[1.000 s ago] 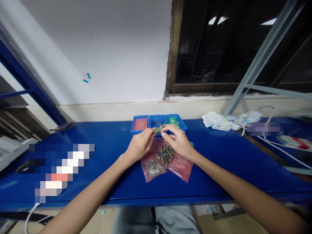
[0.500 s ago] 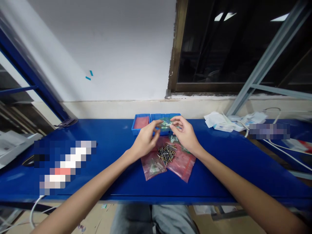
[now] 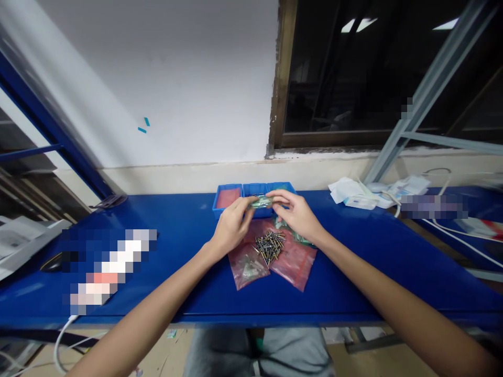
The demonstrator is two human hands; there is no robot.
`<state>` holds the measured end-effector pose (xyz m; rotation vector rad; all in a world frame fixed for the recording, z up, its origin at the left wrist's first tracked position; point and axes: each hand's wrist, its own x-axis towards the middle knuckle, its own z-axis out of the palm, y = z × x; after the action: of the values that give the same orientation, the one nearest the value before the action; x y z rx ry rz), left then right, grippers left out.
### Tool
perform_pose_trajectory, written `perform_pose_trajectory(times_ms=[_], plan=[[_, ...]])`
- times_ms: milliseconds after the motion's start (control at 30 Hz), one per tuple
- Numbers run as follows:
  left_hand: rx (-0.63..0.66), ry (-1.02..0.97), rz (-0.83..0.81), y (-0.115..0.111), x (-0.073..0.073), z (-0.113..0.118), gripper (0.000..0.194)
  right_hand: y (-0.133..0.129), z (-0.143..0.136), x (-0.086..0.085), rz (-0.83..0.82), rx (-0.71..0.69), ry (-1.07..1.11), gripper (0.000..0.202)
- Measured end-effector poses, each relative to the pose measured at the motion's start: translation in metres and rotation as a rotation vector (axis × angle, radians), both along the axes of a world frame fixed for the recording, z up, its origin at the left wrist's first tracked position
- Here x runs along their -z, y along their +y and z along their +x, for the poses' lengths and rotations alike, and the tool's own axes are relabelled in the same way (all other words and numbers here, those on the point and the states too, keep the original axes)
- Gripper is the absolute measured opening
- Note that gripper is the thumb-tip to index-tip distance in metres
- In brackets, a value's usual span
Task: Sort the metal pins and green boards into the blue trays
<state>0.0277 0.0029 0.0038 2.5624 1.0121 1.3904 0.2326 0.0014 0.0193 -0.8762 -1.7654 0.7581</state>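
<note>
My left hand (image 3: 232, 224) and my right hand (image 3: 296, 213) meet over the table, fingers closed on opposite ends of a small clear plastic bag (image 3: 262, 202) with a greenish tint. Small pale pieces seem to be inside it. Below the hands, a heap of screws (image 3: 269, 247) rests on pink plastic bags (image 3: 295, 266). A small clear bag with pale parts (image 3: 250, 268) lies on the pink plastic to the left. More clear greenish bags (image 3: 302, 239) are partly hidden under my right hand.
Blue bins (image 3: 220, 208) stand in a row behind my hands; the left one holds pink plastic. White crumpled packaging (image 3: 352, 195) and cables (image 3: 451, 230) lie at the right. A blurred-out object (image 3: 113, 269) with a white cable is at the left of the blue table (image 3: 181, 220).
The held bag has turned from spread flat to narrower and more folded between my fingers. Both hands stay in nearly the same place. The view has shifted slightly.
</note>
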Motion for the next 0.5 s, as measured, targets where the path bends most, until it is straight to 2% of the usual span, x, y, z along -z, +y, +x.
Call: perform_pose_trajectory(times_ms=[133, 267, 367, 500], plan=[[-0.022, 0.057, 0.013, 0.010, -0.013, 0.011, 0.022, 0.007, 0.010, -0.002, 0.251, 0.275, -0.213, 0.016], [-0.020, 0.088, -0.046, 0.040, -0.025, 0.039, 0.020, 0.026, 0.031, -0.002, 0.390, 0.489, -0.279, 0.015], [-0.005, 0.074, -0.182, 0.068, -0.029, 0.063, 0.026, 0.044, 0.046, 0.007, 0.342, 0.582, -0.317, 0.014], [-0.054, 0.227, -0.326, 0.090, -0.029, 0.081, 0.036, 0.062, 0.056, 0.026, 0.187, 0.622, -0.365, 0.012]])
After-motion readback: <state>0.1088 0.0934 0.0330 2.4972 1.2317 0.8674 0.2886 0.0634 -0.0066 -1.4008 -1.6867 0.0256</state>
